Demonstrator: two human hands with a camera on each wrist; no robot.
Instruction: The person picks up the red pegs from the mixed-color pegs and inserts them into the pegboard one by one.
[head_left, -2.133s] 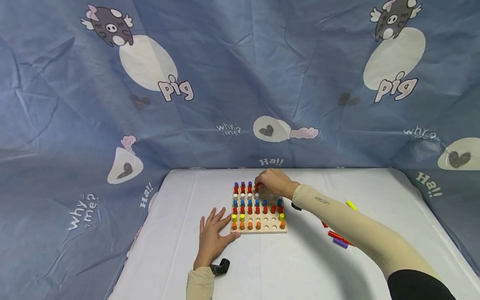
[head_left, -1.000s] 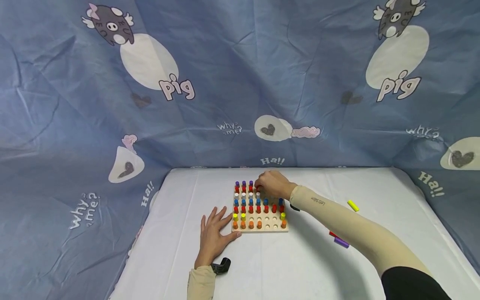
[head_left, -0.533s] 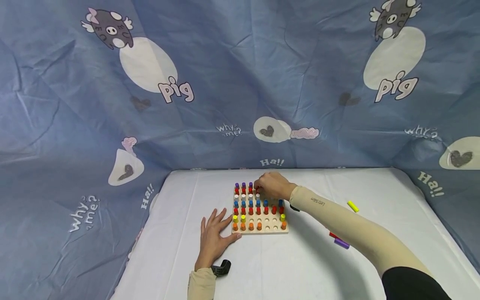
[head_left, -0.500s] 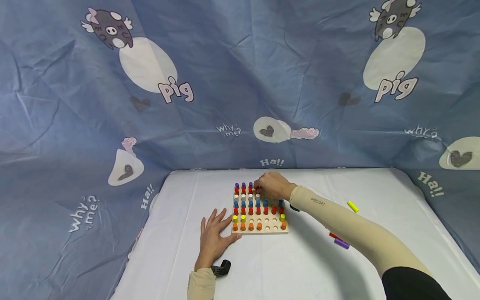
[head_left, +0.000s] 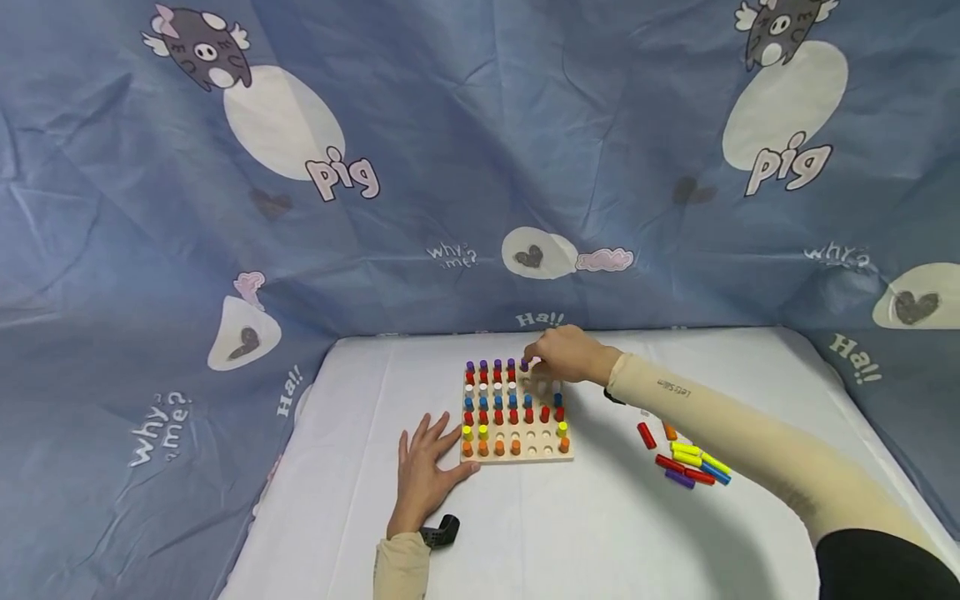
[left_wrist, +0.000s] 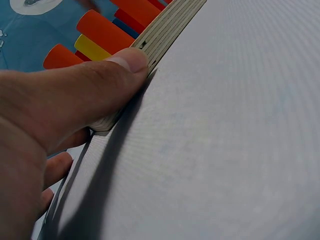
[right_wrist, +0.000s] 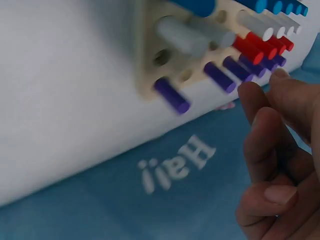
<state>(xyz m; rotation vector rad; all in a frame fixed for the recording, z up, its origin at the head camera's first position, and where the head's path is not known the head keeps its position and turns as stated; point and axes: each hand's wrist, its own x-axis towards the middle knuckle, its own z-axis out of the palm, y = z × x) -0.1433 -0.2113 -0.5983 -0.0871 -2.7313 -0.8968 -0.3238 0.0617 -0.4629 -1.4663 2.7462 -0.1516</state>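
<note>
A wooden pegboard (head_left: 517, 457) bears rows of coloured pegs; purple ones stand in the back row, orange ones in front. My left hand (head_left: 424, 473) lies spread at its front left corner. Its thumb (left_wrist: 105, 80) presses the board's front side face in the left wrist view. My right hand (head_left: 570, 352) is over the back row, fingertips right by a purple peg (head_left: 525, 364). In the right wrist view its fingers are loosely bent, thumb and forefinger slightly apart, and nothing shows between them. Another purple peg (right_wrist: 172, 97) stands alone at the back right corner.
Loose pegs lie right of the board, partly beneath the right forearm in the head view: several red, yellow, a purple peg (head_left: 679, 479), a blue peg (head_left: 716, 473) and an orange peg (head_left: 670, 432). A blue printed cloth (head_left: 420, 192) hangs behind the white table (head_left: 570, 533).
My right hand has moved right from the fourth red peg, uncovering it and more purple pegs. The right forearm shifted too, showing more loose pegs. My left hand keeps its place.
</note>
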